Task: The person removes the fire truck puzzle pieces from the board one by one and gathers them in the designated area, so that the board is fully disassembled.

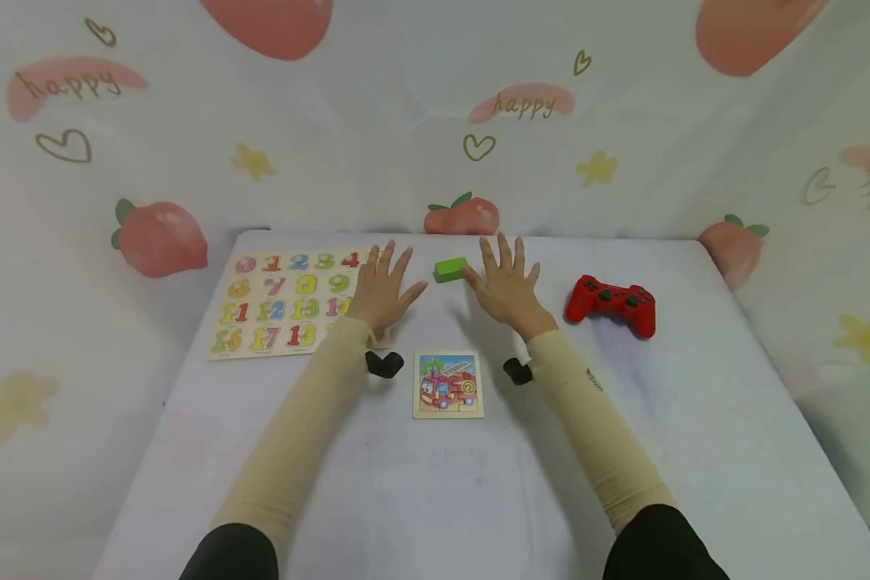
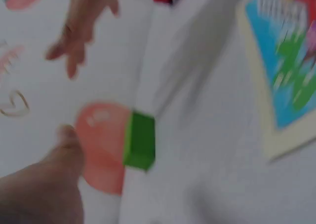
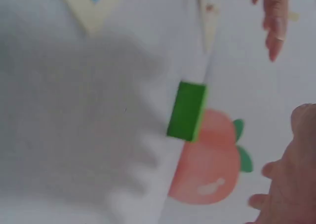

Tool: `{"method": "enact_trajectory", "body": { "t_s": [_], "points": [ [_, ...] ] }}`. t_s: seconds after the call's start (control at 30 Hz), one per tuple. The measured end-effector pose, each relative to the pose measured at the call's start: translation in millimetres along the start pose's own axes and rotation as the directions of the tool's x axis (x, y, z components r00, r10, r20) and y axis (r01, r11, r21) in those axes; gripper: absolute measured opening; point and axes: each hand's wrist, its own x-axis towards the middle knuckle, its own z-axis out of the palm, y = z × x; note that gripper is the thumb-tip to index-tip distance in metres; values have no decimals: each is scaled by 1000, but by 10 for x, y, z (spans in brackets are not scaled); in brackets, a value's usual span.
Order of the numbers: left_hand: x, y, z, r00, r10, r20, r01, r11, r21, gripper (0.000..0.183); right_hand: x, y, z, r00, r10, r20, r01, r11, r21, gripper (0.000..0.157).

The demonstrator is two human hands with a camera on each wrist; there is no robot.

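Observation:
Both hands are spread with straight fingers and hold nothing. In the head view the left hand is over the right edge of a wooden number board. Farther right, the right hand has its thumb tip right at the end of a green block. That block lies between the hands, toward the table's far edge. Nearer the person, between the wrists, a small wooden fire truck puzzle lies flat with its picture up. The wrist views show the green block apart from the left thumb.
A red game controller lies to the right of the right hand. The white-covered table ends at a hanging cloth printed with peaches. Black wrist devices stick out from both cream sleeves.

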Motion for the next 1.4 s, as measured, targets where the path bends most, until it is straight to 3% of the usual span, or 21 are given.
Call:
{"method": "enact_trajectory", "body": {
  "t_s": [0.1,0.23,0.33,0.43,0.6,0.77,0.97,1.23,1.4],
  "points": [
    [-305,83,16,996,83,38,-77,987,-143,72,-228,8,31,999,-20,35,19,999,42,75],
    [-774,158,181,980,191,61,-164,939,-303,73,-584,20,149,984,-57,168,48,997,60,77],
    [-1025,187,348,972,216,88,-171,918,-358,75,-785,20,267,963,-103,249,79,991,105,75],
    [-1157,215,476,977,184,110,-128,913,-388,77,-899,7,375,956,-141,257,98,980,172,63],
    [-1211,252,622,983,162,84,-123,929,-349,81,-975,14,501,969,-154,194,123,979,161,47],
    [-1252,260,709,975,213,61,-198,962,-187,76,-1007,27,559,976,-161,144,139,978,154,43],
    [-1269,268,722,966,259,15,-255,957,-139,65,-1027,11,557,979,-156,132,135,978,157,42],
    [-1267,242,763,956,289,58,-284,956,-74,57,-1021,-14,589,980,-169,108,153,979,136,44],
    [-1267,243,761,952,306,22,-304,950,-75,56,-1024,-29,568,982,-144,124,127,983,136,43]
  ]
}}
